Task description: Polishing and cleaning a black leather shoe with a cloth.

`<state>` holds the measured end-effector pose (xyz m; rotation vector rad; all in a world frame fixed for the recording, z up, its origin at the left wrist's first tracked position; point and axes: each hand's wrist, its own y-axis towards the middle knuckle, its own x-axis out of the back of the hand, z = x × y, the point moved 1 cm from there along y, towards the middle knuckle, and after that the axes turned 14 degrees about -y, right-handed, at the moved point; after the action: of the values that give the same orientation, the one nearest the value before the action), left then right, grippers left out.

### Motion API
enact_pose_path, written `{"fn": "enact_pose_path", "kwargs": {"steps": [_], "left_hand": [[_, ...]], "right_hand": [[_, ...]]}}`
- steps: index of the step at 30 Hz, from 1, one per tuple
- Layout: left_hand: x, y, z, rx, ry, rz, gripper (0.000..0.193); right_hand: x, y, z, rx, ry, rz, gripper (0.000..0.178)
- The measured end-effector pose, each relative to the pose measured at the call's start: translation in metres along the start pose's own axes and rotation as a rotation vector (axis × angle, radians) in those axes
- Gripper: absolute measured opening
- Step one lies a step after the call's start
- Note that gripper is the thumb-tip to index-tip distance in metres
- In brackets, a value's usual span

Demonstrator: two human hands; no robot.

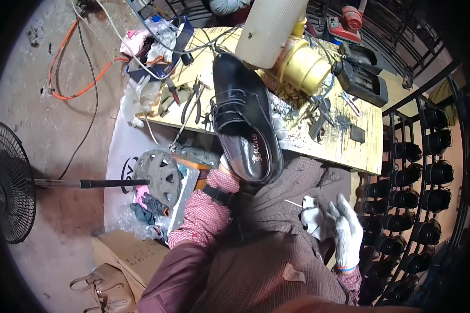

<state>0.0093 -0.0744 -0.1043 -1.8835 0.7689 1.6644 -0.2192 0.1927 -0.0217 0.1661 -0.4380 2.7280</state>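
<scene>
A black leather lace-up shoe (240, 112) is raised in front of me, toe pointing away and its open top facing up. My left hand (280, 128) holds it from underneath. White-gloved fingertips show along the shoe's right side, while the palm is hidden below it. On the right, my right hand (348, 232), in a white knit glove with a blue and red cuff edge, hangs over my lap with fingers stretched out, holding nothing. Close beside it a crumpled white cloth-like piece (313, 216) lies on my brown striped apron (266, 250).
Pliers (192, 101) and scraps lie on the wooden workbench (368, 151). A yellow machine part (305, 65) stands behind the shoe. Racks of black shoes (436, 172) line the right. A fan (8, 182), cardboard box (130, 255) and orange cable (68, 97) are at left.
</scene>
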Motion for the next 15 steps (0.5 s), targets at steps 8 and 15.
{"fn": "enact_pose_path", "kwargs": {"steps": [8, 15], "left_hand": [[-0.015, -0.018, -0.013, -0.044, 0.139, -0.124, 0.077], [-0.041, -0.048, 0.011, -0.185, 0.278, -0.426, 0.099]], "right_hand": [[0.011, -0.002, -0.013, -0.003, -0.218, 0.060, 0.056], [0.005, 0.009, 0.006, 0.153, -0.542, -0.033, 0.046]]}}
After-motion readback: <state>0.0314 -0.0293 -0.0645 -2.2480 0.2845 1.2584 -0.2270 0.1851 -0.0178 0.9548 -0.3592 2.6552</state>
